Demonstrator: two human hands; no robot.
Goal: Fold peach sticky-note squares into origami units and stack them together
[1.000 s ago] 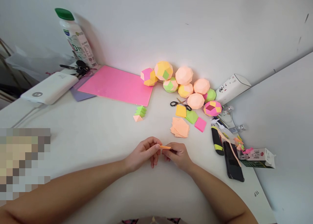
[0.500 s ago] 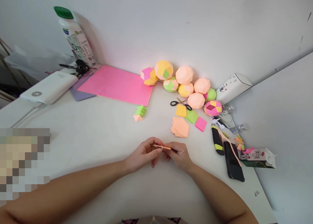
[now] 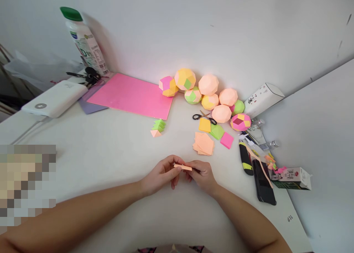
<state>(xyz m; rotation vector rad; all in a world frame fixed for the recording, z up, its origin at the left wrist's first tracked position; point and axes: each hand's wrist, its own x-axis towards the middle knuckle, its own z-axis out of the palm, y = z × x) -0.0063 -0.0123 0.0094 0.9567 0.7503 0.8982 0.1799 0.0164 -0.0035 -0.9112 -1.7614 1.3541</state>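
Between my hands is a small peach piece of paper, seen nearly edge-on as a narrow folded strip. My left hand pinches its left end, fingers curled behind it. On the right end, my right hand grips with thumb and fingers; some fingertips are hidden. Just beyond lie loose peach paper squares. Yellow squares, green squares and a pink square are spread behind them. Folded green and peach paper pieces stand farther left.
Faceted paper balls line the wall, with black-handled scissors before them. At right lie a utility knife, a phone and a milk carton. Left are a pink sheet, a white power bank and a bottle.
The peach paper has tilted between my fingers, so more of its flat face shows now. Both hands stay in nearly the same place.
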